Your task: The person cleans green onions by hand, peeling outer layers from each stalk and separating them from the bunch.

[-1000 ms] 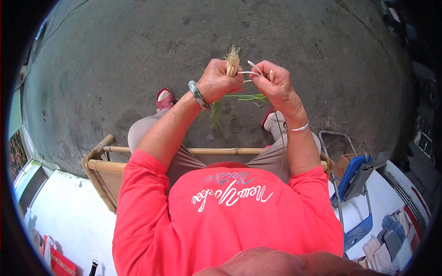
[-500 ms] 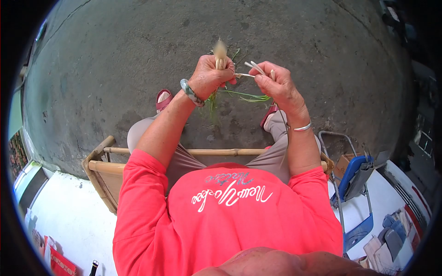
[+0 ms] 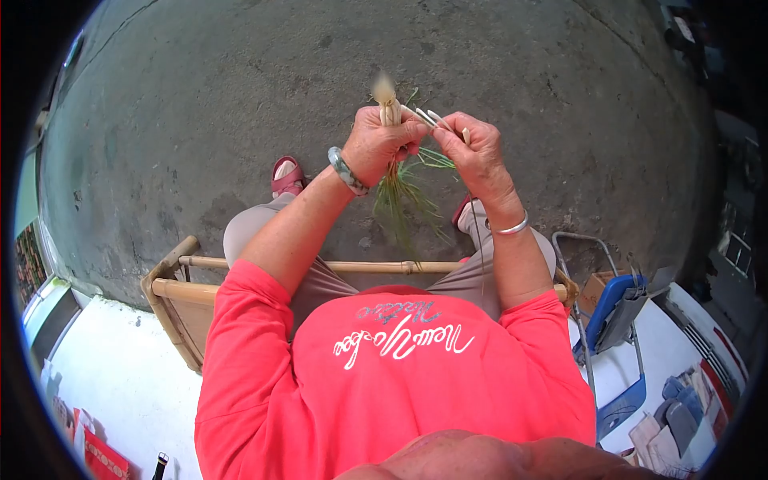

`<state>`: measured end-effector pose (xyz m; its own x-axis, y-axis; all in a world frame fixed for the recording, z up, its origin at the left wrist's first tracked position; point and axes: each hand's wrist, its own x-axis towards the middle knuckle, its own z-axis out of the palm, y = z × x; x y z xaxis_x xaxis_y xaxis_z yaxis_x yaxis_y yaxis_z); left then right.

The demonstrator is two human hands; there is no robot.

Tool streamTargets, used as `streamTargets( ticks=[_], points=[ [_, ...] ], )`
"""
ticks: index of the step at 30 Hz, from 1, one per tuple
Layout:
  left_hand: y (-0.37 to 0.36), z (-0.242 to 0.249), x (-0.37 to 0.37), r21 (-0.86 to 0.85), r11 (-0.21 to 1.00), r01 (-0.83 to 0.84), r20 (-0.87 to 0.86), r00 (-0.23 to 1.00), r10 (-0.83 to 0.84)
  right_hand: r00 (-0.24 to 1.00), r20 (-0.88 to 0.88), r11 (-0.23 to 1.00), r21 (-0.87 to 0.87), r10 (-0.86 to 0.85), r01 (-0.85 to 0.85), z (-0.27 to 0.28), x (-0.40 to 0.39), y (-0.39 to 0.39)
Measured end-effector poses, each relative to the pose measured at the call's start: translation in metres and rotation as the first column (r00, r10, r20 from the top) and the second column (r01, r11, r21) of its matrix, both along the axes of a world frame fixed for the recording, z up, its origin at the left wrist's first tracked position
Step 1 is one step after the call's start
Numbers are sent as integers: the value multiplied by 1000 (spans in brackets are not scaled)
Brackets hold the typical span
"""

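Both my hands are raised close together over the grey floor. My left hand [image 3: 384,142] is closed round an upright bundle of pale stalks [image 3: 390,114], whose blurred tip points up. Thin green grassy strands [image 3: 408,200] hang below that fist. My right hand [image 3: 474,152] pinches several pale stalk ends [image 3: 433,118] between thumb and fingers, right at my left thumb. One more pale end [image 3: 466,136] sticks up between its fingers. Green strands [image 3: 436,158] also stretch between the two hands. A thin dark strand [image 3: 480,228] dangles under my right hand.
I sit on a bamboo seat [image 3: 180,292], knees apart and red sandals [image 3: 288,176] on the concrete floor [image 3: 200,96]. A folding chair with blue parts [image 3: 612,308] stands at my right. Fabric pieces [image 3: 680,416] lie behind it, and a red bag [image 3: 104,456] is at the lower left.
My right hand has moved left and up against my left hand, closing the gap between them. The hanging green strands have swung to the right and show more fully.
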<state>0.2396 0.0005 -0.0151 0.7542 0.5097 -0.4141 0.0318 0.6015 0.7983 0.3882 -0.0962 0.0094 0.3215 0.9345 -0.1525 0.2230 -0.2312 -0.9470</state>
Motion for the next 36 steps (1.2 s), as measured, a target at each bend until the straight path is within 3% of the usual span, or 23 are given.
streamTargets(
  ticks=[4,6,9,13,16,21,23,29,33,35,36],
  points=[
    [2,-7,-1,-61,996,-65,67,995,69,998,42,999,-2,36,-36,0,1,0],
    [2,-9,-1,-207,963,-171,136,970,201,998,53,999,-6,41,-41,1,1,0],
    [8,-10,-2,-330,920,-210,181,943,280,998,-57,1000,-15,-7,6,1,2,0],
    [19,-14,-8,-407,884,-229,282,889,360,998,-57,1000,-3,-20,20,-1,6,-1],
    [32,-10,-14,-412,862,-295,262,868,423,994,-101,999,-26,-35,32,0,8,-1],
    [21,-4,-7,-279,870,-408,59,897,439,983,-180,998,-54,-44,35,2,4,0],
    [11,9,0,-81,967,-240,57,968,245,994,-110,997,-72,28,-36,2,3,1],
    [6,9,3,76,984,-159,-7,987,160,991,-76,988,-101,110,-117,5,1,2],
    [3,-1,5,81,979,-187,13,982,187,988,-21,986,-64,150,-151,-5,3,0],
    [17,-3,0,21,938,-346,103,934,342,996,-65,995,-67,67,-72,0,9,0],
    [23,-3,-3,18,939,-343,103,935,340,996,-64,995,-69,64,-69,1,12,0]
  ],
)
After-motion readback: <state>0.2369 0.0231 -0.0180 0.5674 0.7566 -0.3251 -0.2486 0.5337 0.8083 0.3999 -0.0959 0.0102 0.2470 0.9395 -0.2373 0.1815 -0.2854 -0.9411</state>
